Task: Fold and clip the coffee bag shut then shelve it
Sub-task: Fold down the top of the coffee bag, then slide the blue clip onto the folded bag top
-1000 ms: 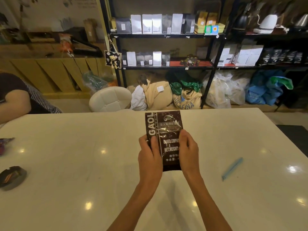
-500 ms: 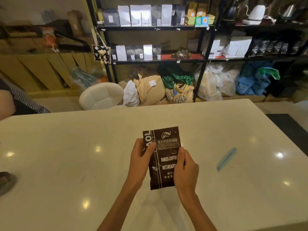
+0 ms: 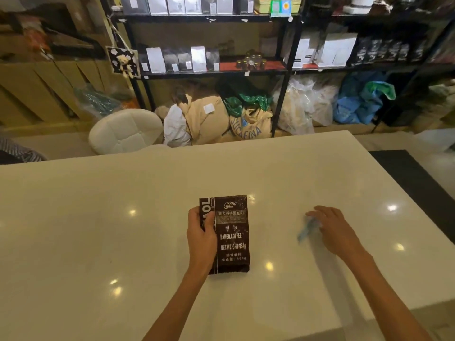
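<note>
Dark brown foil coffee bag [image 3: 230, 233] lies flat on the pale worktop [image 3: 98, 242], near the middle. Vs half a sec ago: right hand [image 3: 332, 230] has let go of the bag & moved off to the right, now over the light blue clip [image 3: 305, 230]; its fingers [image 3: 314, 214] look loosely spread on it, but motion blur means I can't tell if they're pinching it. Left hand [image 3: 200, 236] is still on the bag's left edge, thumb on the front, fingers wrapped behind. Bag print reads "BAKED.COFFEE", "NET.WEIGHT:454g", side strip ending "OL", plus Chinese text. Behind the worktop, a sack [image 3: 251, 124] under the shelves [image 3: 209, 72] reads "YUCAFINA".
</note>
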Action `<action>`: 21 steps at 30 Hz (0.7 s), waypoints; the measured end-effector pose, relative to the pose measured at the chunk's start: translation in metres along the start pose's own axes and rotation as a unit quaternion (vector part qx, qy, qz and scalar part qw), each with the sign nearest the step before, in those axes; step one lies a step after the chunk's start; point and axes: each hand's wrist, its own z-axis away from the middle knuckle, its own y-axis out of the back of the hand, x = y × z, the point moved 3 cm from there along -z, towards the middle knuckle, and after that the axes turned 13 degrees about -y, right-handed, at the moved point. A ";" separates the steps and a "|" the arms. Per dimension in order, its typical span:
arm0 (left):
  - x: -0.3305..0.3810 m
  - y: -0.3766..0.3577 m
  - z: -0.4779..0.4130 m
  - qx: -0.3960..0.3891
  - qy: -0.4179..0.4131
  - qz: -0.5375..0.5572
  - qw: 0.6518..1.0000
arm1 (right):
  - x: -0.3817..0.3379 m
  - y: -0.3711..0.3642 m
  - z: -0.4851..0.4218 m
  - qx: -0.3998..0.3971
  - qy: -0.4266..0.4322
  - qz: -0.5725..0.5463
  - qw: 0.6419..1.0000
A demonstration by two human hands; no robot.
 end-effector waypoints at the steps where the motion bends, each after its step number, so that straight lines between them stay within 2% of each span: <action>1: 0.001 -0.006 0.001 -0.003 0.004 0.024 1.000 | 0.007 -0.005 -0.006 0.001 0.018 -0.004 1.000; 3: 0.001 -0.018 -0.002 -0.010 -0.004 0.050 0.999 | 0.013 -0.007 -0.016 0.025 0.059 -0.007 0.998; 6: -0.010 -0.031 -0.009 -0.031 -0.071 -0.083 0.994 | 0.011 -0.003 -0.024 0.062 0.126 -0.060 0.988; 8: -0.017 -0.037 -0.010 -0.040 -0.076 -0.126 0.988 | -0.003 0.008 -0.020 0.035 0.109 -0.138 0.984; 11: -0.015 -0.046 -0.012 -0.049 -0.055 -0.112 0.991 | -0.040 0.031 -0.010 0.013 0.117 -0.277 0.953; 14: 0.002 -0.058 -0.011 -0.077 -0.066 -0.097 0.990 | -0.083 0.058 0.003 0.088 0.122 -0.329 0.932; 16: 0.012 -0.066 -0.009 -0.093 -0.072 -0.110 0.987 | -0.107 0.067 0.018 0.158 0.109 -0.339 0.921; 18: 0.018 -0.073 -0.008 -0.111 -0.071 -0.106 0.986 | -0.134 0.065 0.035 0.188 0.133 -0.320 0.919; 21: 0.021 -0.080 -0.007 -0.126 -0.024 -0.005 0.992 | -0.163 0.042 0.046 0.132 0.179 -0.298 0.928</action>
